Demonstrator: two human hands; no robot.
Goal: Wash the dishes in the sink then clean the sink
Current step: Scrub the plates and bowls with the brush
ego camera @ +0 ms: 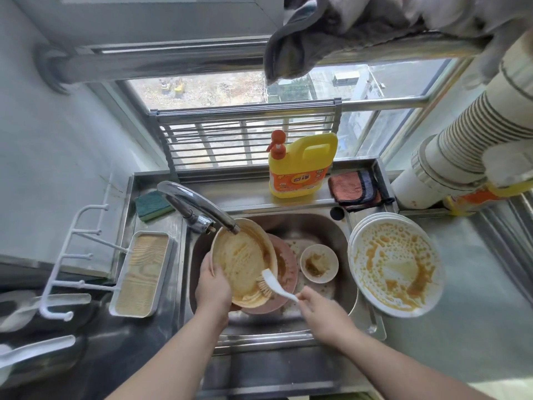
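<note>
A cream plate (pixel 240 259) smeared with orange sauce is tilted over the steel sink (pixel 340 241), under the tap (pixel 199 206). My left hand (pixel 212 287) grips its left rim. My right hand (pixel 320 313) holds the handle of a white dish brush (pixel 274 284), whose bristles lie on the plate's lower right. Beneath sits a pink plate (pixel 287 269), and a small dirty bowl (pixel 318 264) stands in the sink to the right. A stack of dirty white plates (pixel 395 264) rests on the sink's right edge.
A yellow detergent bottle (pixel 301 166) and a folded cloth (pixel 356 189) stand on the back ledge. A green sponge (pixel 151 204) lies at the back left. A white drying rack (pixel 141 275) sits left of the sink. Stacked paper cups (pixel 467 145) lean at the right.
</note>
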